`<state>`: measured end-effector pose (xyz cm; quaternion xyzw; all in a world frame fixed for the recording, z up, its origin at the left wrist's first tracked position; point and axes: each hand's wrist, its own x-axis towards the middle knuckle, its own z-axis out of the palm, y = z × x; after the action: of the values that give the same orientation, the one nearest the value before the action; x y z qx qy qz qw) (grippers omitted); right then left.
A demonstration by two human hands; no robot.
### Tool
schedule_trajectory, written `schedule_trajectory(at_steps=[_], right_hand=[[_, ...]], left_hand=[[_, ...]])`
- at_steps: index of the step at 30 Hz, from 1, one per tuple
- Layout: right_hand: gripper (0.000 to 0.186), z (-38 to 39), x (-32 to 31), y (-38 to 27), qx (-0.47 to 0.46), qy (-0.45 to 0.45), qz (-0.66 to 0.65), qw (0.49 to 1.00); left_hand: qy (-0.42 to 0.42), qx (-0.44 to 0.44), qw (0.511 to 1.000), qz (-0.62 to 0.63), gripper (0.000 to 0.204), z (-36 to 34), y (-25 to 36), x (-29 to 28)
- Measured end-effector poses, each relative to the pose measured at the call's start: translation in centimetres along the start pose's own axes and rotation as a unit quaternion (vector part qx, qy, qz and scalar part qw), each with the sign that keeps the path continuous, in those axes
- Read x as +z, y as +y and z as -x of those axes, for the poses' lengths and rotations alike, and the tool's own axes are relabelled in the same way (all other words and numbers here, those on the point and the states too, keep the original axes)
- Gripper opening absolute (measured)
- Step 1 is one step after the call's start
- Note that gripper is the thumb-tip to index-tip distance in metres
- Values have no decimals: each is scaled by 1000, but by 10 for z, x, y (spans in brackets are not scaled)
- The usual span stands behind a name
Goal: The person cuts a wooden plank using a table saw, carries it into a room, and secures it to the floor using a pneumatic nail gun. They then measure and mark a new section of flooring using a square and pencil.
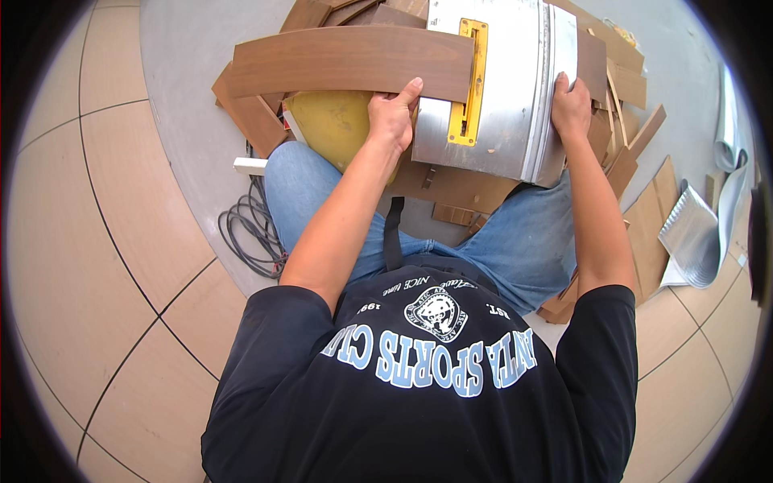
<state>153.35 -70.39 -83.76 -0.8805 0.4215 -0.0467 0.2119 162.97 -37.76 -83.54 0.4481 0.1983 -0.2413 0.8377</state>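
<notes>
A brown wood-grain plank [350,63] lies across the left part of a silver-topped table saw [515,88], its right end over the yellow slotted insert [479,88]. My left hand [393,117] grips the plank's near edge, thumb on top and fingers mostly hidden beneath. At the saw top's right edge, my right hand [572,109] is closed round the metal rim with the thumb pointing up. Its other fingers are partly hidden. The saw stands between my knees, with its yellow body [334,125] showing under the plank. I cannot make out the blade.
Brown board offcuts [632,157] are piled behind and right of the saw. Coiled black cable [250,233] lies by my left knee. A crumpled silvery foam sheet [692,233] lies at the right. Beige tiles [121,201] border the grey floor covering [185,97].
</notes>
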Motion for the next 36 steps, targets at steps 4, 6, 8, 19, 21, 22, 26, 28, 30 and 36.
schedule_trajectory(at_steps=[4,6,8,19,21,22,26,28,30,36], right_hand=[[59,1,0,-1,-1,4,-7,1000],[60,0,1,1,-2,4,-7,1000],[60,-1,2,3,-6,8,-5,1000],[41,8,-4,-6,-78,-1,98,992],[60,9,-6,-9,-60,-17,56,996],[59,9,-5,-9,-58,-15,51,997],[59,8,-3,-6,-61,-12,53,997],[34,8,2,0,-107,17,110,988],[16,7,5,4,-150,46,164,974],[15,9,3,-1,-165,60,182,968]], left_hand=[[-11,0,1000,-3,32,5,0,-2],[-8,-3,1000,-3,32,7,0,-2],[-9,-3,1000,-6,31,8,0,-2],[-4,-14,1000,-16,28,13,2,-9],[2,-14,1000,-22,27,13,2,-11],[0,-12,1000,-19,30,13,1,-13],[2,-14,1000,-20,31,14,1,-14],[-3,-16,1000,-15,30,17,1,-13],[-7,-19,1000,-11,29,18,1,-13],[1,-19,1000,-21,26,19,1,-17]])
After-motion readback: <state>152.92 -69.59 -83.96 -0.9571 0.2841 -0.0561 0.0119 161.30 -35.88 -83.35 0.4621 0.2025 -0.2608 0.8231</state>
